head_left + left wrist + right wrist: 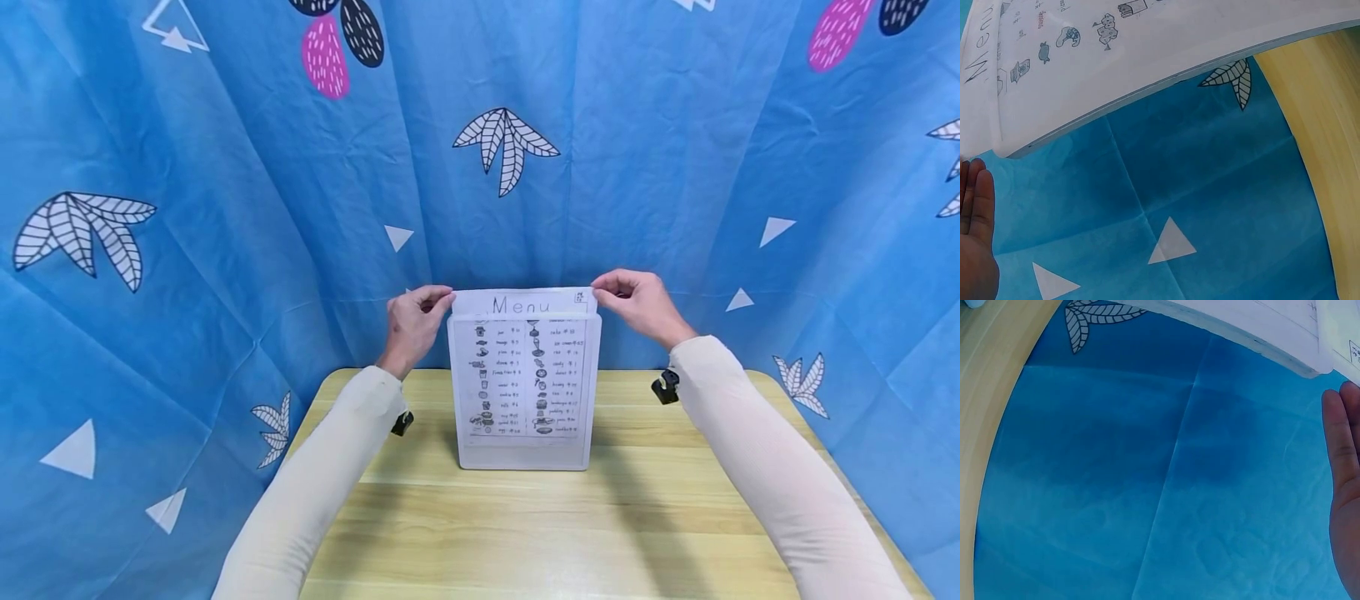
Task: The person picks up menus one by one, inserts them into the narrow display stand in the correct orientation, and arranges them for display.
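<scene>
A white-framed sign holder (523,458) stands upright on the table, with a paper menu (517,302) partly inside it. The sheet's top strip, with the word "Menu", sticks out above the holder's upper edge. At its top left corner my left hand (412,325) pinches the paper between thumb and fingers. My right hand (641,304) pinches the top right corner the same way. In the left wrist view the holder's side edge (1104,109) passes above the left fingers (982,203). The right wrist view shows right fingers (1338,434) just below the holder's corner.
The light wooden table (525,533) extends under the holder and toward me. A blue patterned curtain (637,150) hangs behind the table and along both sides. Dark wrist-camera mounts (666,387) sit at both wrists.
</scene>
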A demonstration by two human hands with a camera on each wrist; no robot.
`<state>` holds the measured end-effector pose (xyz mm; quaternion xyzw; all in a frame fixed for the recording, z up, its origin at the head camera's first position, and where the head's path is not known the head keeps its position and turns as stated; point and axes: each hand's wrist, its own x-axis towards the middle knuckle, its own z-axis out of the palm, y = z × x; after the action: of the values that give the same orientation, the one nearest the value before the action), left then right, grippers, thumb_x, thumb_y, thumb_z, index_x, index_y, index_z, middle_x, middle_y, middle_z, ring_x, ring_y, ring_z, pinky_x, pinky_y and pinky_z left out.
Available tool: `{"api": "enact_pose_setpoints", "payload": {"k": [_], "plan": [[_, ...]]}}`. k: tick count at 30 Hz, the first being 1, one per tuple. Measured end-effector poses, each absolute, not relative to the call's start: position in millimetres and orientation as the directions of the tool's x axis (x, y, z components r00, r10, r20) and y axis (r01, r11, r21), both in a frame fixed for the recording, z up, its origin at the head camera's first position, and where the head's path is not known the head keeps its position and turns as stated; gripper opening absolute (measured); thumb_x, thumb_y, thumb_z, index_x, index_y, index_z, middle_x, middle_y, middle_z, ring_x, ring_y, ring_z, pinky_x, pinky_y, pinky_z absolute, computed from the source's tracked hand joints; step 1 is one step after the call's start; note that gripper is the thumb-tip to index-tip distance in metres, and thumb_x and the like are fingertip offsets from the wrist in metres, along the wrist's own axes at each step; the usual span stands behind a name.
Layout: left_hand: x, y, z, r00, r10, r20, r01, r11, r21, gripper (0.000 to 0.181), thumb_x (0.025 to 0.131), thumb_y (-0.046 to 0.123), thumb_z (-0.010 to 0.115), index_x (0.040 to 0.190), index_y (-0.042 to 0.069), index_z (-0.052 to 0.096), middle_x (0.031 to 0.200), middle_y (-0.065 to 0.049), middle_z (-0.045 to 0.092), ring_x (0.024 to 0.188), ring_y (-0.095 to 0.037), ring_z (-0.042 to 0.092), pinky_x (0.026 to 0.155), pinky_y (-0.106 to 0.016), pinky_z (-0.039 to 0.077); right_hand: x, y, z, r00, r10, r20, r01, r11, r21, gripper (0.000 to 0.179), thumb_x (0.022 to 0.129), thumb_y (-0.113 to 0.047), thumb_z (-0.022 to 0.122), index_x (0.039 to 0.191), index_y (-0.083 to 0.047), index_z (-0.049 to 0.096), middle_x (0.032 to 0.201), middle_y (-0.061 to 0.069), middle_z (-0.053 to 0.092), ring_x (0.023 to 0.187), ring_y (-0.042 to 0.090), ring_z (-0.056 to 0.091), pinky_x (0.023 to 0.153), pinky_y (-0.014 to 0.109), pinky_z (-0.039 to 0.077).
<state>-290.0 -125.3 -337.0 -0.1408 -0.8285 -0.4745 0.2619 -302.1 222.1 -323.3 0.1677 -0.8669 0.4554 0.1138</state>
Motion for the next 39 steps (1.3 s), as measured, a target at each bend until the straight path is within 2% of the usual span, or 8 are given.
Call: {"api": "enact_pose_setpoints", "payload": {"k": [3, 12, 31, 39], "plan": [[-290, -125, -338, -0.820, -0.009, 0.572, 0.486, 0.517, 0.705, 0.017, 0.096, 0.013, 0.070, 0.107, 0.002, 0.076, 0.099, -0.012, 0.075, 0.086, -0.021, 0.069, 0.076, -0.037, 0.058, -302, 223, -324, -0.916, -0.197, 0.350, -0.400, 0.532, -0.747, 0.019, 0.098, -0.016, 0.066, 0.110, -0.002, 0.072, 0.100, 0.012, 0.072, 0.083, 0.015, 0.062, 0.069, 0.023, 0.047], [-289, -127, -340, -0.828, 0.020, 0.560, 0.477, 0.548, 0.687, 0.018, 0.097, 0.013, 0.068, 0.109, 0.002, 0.075, 0.101, -0.013, 0.074, 0.086, -0.023, 0.070, 0.076, -0.039, 0.059, -304, 225, -326, -0.912, -0.221, 0.346, -0.410, 0.546, -0.731, 0.016, 0.097, -0.015, 0.067, 0.107, -0.004, 0.074, 0.101, 0.011, 0.071, 0.086, 0.026, 0.062, 0.069, 0.024, 0.047], [-288, -129, -346, -0.818, 0.073, 0.571, 0.491, 0.606, 0.626, 0.016, 0.097, 0.011, 0.067, 0.106, 0.001, 0.075, 0.102, -0.014, 0.074, 0.088, -0.024, 0.070, 0.076, -0.039, 0.059, -300, 228, -331, -0.919, -0.244, 0.309, -0.393, 0.578, -0.715, 0.020, 0.098, -0.019, 0.067, 0.110, -0.004, 0.074, 0.105, 0.012, 0.070, 0.089, 0.024, 0.061, 0.075, 0.029, 0.049], [-288, -130, -350, -0.818, 0.094, 0.568, 0.503, 0.598, 0.624, 0.015, 0.098, 0.011, 0.066, 0.105, 0.001, 0.075, 0.102, -0.013, 0.072, 0.089, -0.023, 0.067, 0.077, -0.038, 0.058, -299, 229, -333, -0.921, -0.257, 0.293, -0.390, 0.592, -0.705, 0.021, 0.099, -0.020, 0.066, 0.111, -0.005, 0.074, 0.110, 0.013, 0.070, 0.093, 0.027, 0.063, 0.079, 0.036, 0.049]]}}
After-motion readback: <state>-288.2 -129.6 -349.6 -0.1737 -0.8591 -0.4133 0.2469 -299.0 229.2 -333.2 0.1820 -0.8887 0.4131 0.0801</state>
